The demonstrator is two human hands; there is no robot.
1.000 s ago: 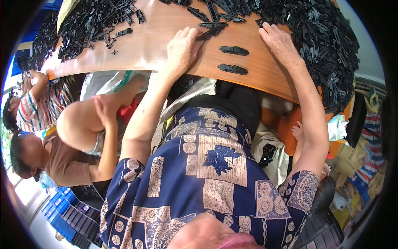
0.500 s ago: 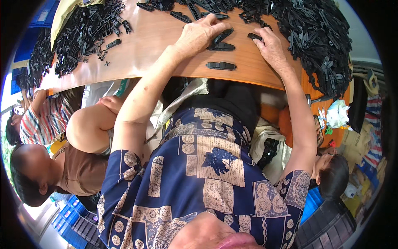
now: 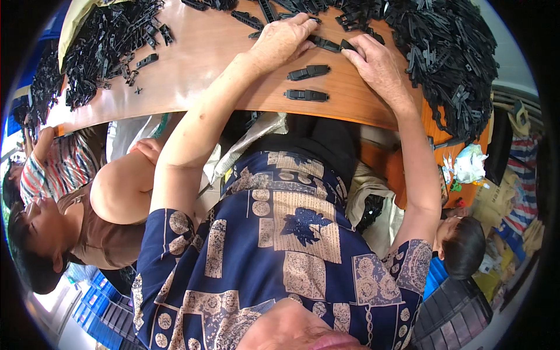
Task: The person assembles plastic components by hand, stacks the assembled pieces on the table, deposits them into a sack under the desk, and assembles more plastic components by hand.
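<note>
Both my hands work over the wooden table with black plastic parts. My left hand [image 3: 284,42] is closed at the near end of a long black plastic part [image 3: 325,43], its thumb beside it. My right hand [image 3: 373,63], closed in a pinch, holds a small black plastic piece [image 3: 347,45] against the right end of that part. The exact joint is too small to make out. Two similar long black parts lie toward me, one slightly tilted [image 3: 308,72] and the other nearly level [image 3: 306,95] near the table edge.
A large heap of black parts [image 3: 446,64] covers the table's right side. Another heap [image 3: 105,49] lies left, with loose pieces nearby. More parts [image 3: 247,20] line the far side. A crumpled pale plastic bag [image 3: 470,164] lies right. People sit at both sides.
My right hand has brought its small piece left to the long part between my hands. One long part now lies apart, nearer me, above the level one.
</note>
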